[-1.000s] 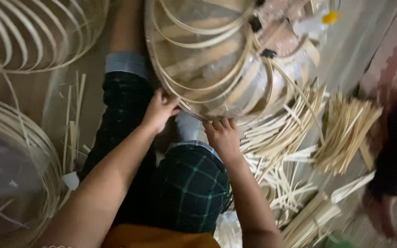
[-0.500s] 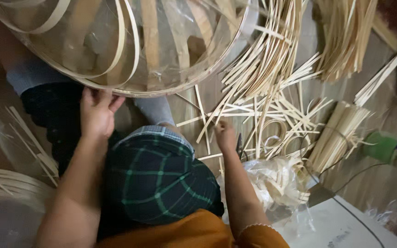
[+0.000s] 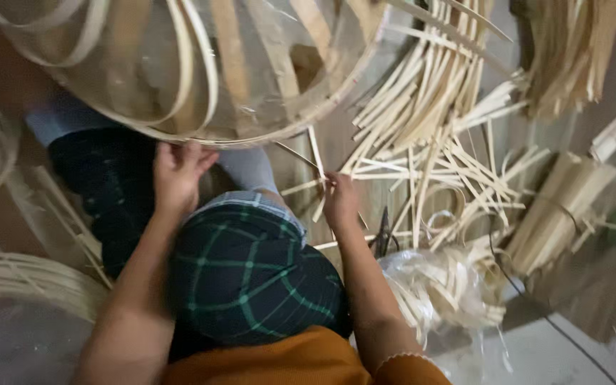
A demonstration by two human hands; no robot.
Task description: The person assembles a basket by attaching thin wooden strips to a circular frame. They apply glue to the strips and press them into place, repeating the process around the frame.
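Across the upper left of the floor, a large round frame [image 3: 201,71] of bent bamboo hoops is resting against the seated person's legs; judged, it is propped there so its lower rim stays within reach of both hands. Its hoops are wide, flat, pale and smooth, with clear film seeming to cover the gaps.

Right of it, loose bamboo strips [image 3: 422,150] are lying fanned and crossed over the floor, thin, straight and straw-coloured, near the right hand. Bundled slats [image 3: 561,210] are lying farther right, packed parallel. A clear plastic bag [image 3: 443,285] of short strips is sitting beside the right forearm, crinkled and glossy. More hoops [image 3: 16,278] are curving along the left edge of the floor.

The left hand [image 3: 176,175] is gripping the frame's lower rim, fingers curled over it, probably steadying it. The right hand [image 3: 340,199] is pinching one thin strip [image 3: 316,160], fingers closed narrowly, just below the rim and apart from it. A dark tool [image 3: 381,232], perhaps cutters, is lying by the right wrist; too blurred to tell.
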